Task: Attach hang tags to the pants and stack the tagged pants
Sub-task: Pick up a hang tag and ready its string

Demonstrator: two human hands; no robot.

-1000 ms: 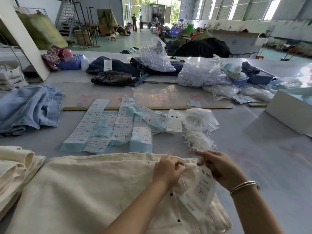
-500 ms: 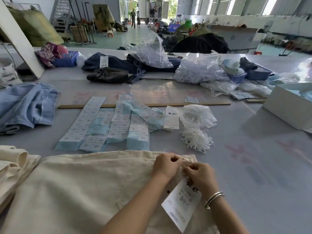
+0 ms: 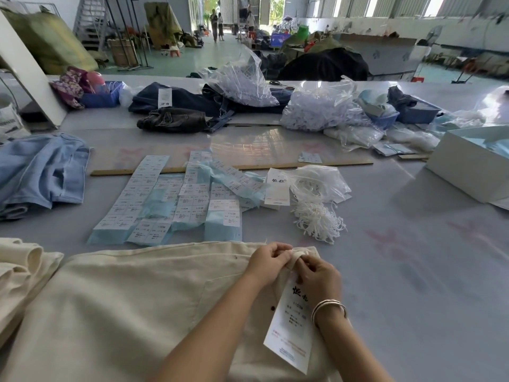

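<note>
Both hands meet at the far right corner of the cream pants (image 3: 132, 299), which lie spread flat across the near edge of the grey table (image 3: 413, 257), toward 6 o'clock in the view. Left hand (image 3: 268, 260) has its fingers curled, pinching a bunched bit of the waistband cloth. Right hand (image 3: 318, 274), just beside it at 3 o'clock and touching the same bunch, pinches with curled fingers at the top of a white hang tag (image 3: 292, 326); a silver bangle (image 3: 329, 308) sits on that wrist. The tag hangs down toward 6 o'clock over the pants, black characters at its top, small print below too blurred to read. Whatever fastens it cannot be made out between the fingers. At 9 o'clock from the hands, at the table's left edge, a stack of folded cream pants (image 3: 22, 271) lies beside the spread pair. Beyond the hands, toward 12 o'clock, a heap of white tag strings (image 3: 316, 221) lies loose, with a clear bag (image 3: 316, 180) of more behind it and a second hang tag (image 3: 278, 186) propped just left of the bag. Strips of printed size stickers (image 3: 170, 199) on blue backing fan out at 11 o'clock. Light blue jeans (image 3: 41, 172) lie crumpled at 10 o'clock.
</note>
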